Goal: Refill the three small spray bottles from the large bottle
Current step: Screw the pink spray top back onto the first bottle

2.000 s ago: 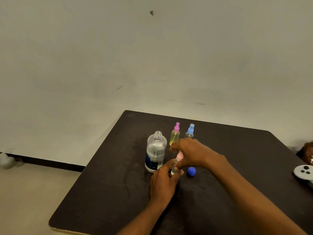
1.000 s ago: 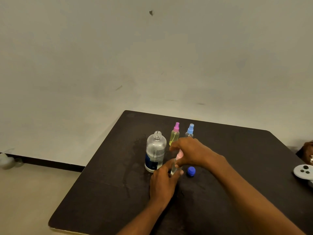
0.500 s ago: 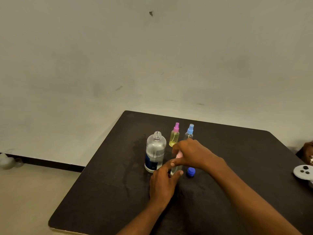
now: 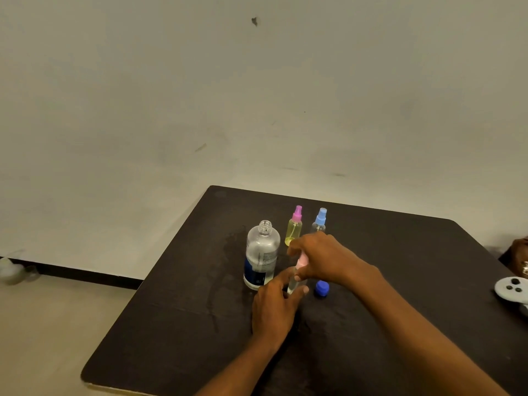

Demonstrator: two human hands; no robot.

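The large clear bottle [image 4: 261,257] stands uncapped on the dark table [image 4: 414,252], partly filled, with a dark blue label. Its blue cap [image 4: 322,288] lies to the right. Behind stand a yellow spray bottle with a pink top [image 4: 294,228] and a clear spray bottle with a blue top [image 4: 320,221]. My left hand [image 4: 274,307] grips the body of a third small clear spray bottle [image 4: 294,284] standing on the table. My right hand [image 4: 323,257] is closed around its pale pink spray top [image 4: 301,261], hiding most of it.
A grey game controller [image 4: 511,288] lies at the table's right edge, with a brown object [image 4: 518,257] behind it. Damp streaks mark the tabletop left of the large bottle. The table's left edge drops to a beige floor below a plain wall.
Both hands stay on the small spray bottle. My right hand's fingers have shifted slightly around the pink top; the other bottles and the cap have not moved.
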